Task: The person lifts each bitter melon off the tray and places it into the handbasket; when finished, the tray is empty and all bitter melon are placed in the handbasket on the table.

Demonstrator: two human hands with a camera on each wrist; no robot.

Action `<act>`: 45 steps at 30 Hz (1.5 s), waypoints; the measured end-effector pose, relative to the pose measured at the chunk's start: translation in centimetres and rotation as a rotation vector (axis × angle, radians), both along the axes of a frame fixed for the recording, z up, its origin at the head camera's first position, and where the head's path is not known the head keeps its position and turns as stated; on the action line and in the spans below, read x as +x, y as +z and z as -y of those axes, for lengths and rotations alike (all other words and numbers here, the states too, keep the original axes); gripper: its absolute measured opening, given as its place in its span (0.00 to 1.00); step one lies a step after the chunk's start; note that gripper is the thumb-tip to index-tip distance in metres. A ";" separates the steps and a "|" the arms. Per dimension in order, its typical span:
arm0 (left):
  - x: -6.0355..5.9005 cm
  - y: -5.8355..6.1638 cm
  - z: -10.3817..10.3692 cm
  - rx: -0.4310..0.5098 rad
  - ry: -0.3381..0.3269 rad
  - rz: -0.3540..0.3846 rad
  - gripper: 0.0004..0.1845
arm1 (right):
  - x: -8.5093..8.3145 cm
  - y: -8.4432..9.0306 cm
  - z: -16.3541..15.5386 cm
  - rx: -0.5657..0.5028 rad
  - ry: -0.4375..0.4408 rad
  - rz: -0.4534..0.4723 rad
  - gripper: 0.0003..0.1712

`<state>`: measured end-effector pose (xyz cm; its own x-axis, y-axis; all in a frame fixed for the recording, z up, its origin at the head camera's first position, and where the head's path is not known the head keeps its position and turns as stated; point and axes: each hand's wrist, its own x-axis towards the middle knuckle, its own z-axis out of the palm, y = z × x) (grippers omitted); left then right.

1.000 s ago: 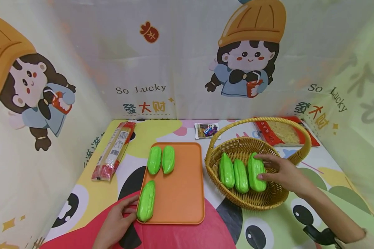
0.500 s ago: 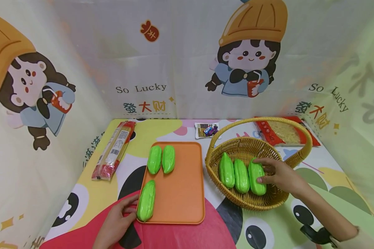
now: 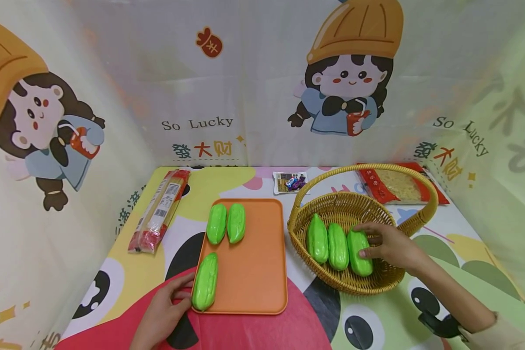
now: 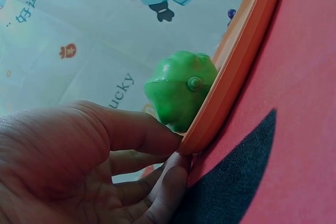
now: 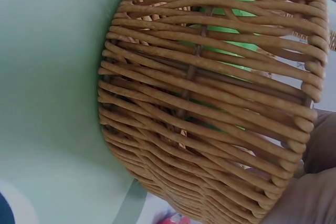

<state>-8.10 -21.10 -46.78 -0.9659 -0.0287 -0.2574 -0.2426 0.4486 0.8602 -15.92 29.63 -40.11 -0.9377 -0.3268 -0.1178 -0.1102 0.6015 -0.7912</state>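
Observation:
My left hand [image 3: 164, 313] pinches the left rim of the orange tray [image 3: 253, 262], thumb above and fingers below, as the left wrist view shows. Right beside the thumb on the tray lies a green toy cucumber [image 3: 206, 283]; two more, a left one [image 3: 216, 224] and a right one [image 3: 236, 223], lie side by side at the tray's far left. In the wicker basket [image 3: 302, 253], my right hand [image 3: 389, 245] holds a toy cucumber [image 3: 359, 255] between thumb and fingers. Left of it lie a middle cucumber [image 3: 338, 247] and a left cucumber [image 3: 318, 239]. The basket wall [image 5: 210, 87] hides most of the hand in the right wrist view.
The basket's tall handle [image 3: 363, 167] arches over its far side. A long red-ended packet [image 3: 159, 211] lies left of the tray. Behind stand a small snack packet [image 3: 290, 183] and a red bag [image 3: 398, 184] of pale food. Printed cloth walls surround the table.
My right hand has lowered the cucumber slightly into the basket, toward me, and it now lies lower beside the other two. My left hand and the tray have stayed put.

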 end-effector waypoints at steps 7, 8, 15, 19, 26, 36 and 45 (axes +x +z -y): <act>0.0 -0.3 0.1 0.011 0.002 -0.014 0.25 | -0.3 -0.4 0.2 0.019 -0.007 0.011 0.35; 0.0 -0.3 0.1 0.013 -0.001 -0.020 0.25 | -0.4 -0.4 0.2 0.026 -0.009 0.011 0.35; 0.1 -0.3 0.0 0.031 0.001 -0.022 0.25 | -0.6 -0.6 0.2 0.039 0.002 0.006 0.34; 0.0 -0.3 0.0 0.015 0.000 -0.016 0.25 | -0.6 -0.5 0.2 0.032 0.009 0.005 0.34; 0.0 -0.3 0.1 0.016 -0.001 -0.021 0.25 | -0.6 -0.4 0.4 0.052 -0.018 0.018 0.34; -0.1 -0.2 0.3 0.009 0.001 -0.005 0.25 | 0.2 0.6 1.4 0.203 -0.041 -0.105 0.34; 0.1 -0.1 0.2 -0.008 -0.001 0.009 0.26 | 4.2 3.6 6.8 0.071 -0.040 -0.253 0.29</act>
